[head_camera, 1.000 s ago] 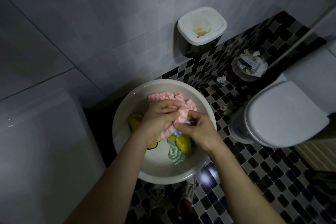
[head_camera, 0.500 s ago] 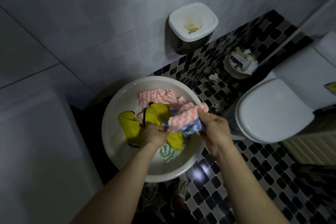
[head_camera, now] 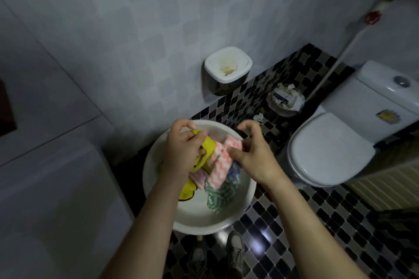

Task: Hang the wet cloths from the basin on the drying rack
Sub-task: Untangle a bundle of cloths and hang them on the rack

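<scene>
Both hands are now higher above the basin than half a second ago, and the cloths come up with them. The left hand grips the yellow cloth with curled fingers, and the right hand pinches the pink striped cloth. A green cloth is under them, inside the basin

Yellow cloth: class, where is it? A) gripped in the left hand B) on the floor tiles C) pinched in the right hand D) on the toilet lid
A: the left hand curls round the yellow cloth above the basin; the right hand pinches the pink cloth.
</scene>
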Demonstrator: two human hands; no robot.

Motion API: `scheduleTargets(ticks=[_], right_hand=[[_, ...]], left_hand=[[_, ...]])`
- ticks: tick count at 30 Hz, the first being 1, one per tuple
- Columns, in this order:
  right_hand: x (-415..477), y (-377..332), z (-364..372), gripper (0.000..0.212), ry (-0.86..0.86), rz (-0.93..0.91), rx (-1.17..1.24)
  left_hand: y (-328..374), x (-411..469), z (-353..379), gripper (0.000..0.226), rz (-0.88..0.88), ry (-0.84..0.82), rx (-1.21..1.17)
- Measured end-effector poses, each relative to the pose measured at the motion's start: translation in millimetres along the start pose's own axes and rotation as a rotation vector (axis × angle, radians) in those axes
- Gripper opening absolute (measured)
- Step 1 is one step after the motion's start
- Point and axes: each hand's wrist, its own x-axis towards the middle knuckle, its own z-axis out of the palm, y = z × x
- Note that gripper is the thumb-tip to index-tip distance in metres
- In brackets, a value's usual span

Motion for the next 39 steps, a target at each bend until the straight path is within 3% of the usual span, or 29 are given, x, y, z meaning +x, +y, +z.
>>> scheduleTargets(ticks=[2, 6, 9, 12, 15, 17, 19, 21, 23, 25, 27, 30, 32, 36, 37, 39], right_hand=[[-5, -8, 7, 0.03, 0.0, -0.119, -0.092], [-19, -24, 14, 0.019, 0.006, -0.01, 0.236], [-28, -33, 14, 0.036, 0.02, -0.065, -0.018], [-34, -42, 17, 0.019, 0.138, -0.121, -0.142], [-33, -54, 0, 0.01, 0.068, -0.082, -0.067], [-37, -67, -15, 0.011, -0.02, -0.036, 0.096], [-38, -77, -29, 0.02, -0.13, 0.017, 0.294], [-43, -84, -43, 0.031, -0.187, 0.042, 0.452], [-49, -89, -47, 0.028, -0.166, 0.016, 0.591], [-57, -91, -46, 0.019, -0.087, -0.036, 0.736], [-68, -88, -47, 0.025, -0.056, -0.086, 0.809], [-92, -86, -61, 0.043, -0.015, -0.12, 0.708], [-110, -87, -70, 0.041, 0.082, -0.113, 0.63], [-143, -87, -85, 0.026, 0.435, -0.052, 0.601], [-156, -83, -94, 0.026, 0.501, -0.054, 0.598], [-178, -77, -108, 0.024, 0.558, -0.085, 0.567]], left_hand=[[10, -6, 3, 0.017, -0.076, -0.051, -0.164], [38, -20, 1, 0.02, -0.112, -0.252, -0.342], [51, -28, -1, 0.031, -0.022, -0.375, -0.141], [57, -30, -1, 0.04, 0.201, -0.384, 0.114], [58, -17, -5, 0.046, 0.457, -0.348, 0.309], [52, -7, -13, 0.062, 0.534, -0.401, 0.42], [50, -5, -19, 0.063, 0.388, -0.531, 0.384], [53, -8, -14, 0.044, 0.202, -0.743, 0.208], [62, -18, -2, 0.028, 0.118, -0.829, 0.013], [67, -27, 15, 0.029, 0.136, -0.799, -0.066], [70, -33, 29, 0.028, 0.179, -0.721, -0.043], [78, -39, 49, 0.043, 0.242, -0.68, 0.093], [81, -43, 63, 0.05, 0.262, -0.65, 0.189], [92, -63, 89, 0.027, 0.147, -0.577, 0.05], [95, -73, 101, 0.028, 0.182, -0.583, 0.039], [105, -93, 117, 0.04, 0.446, -0.548, 0.189]])
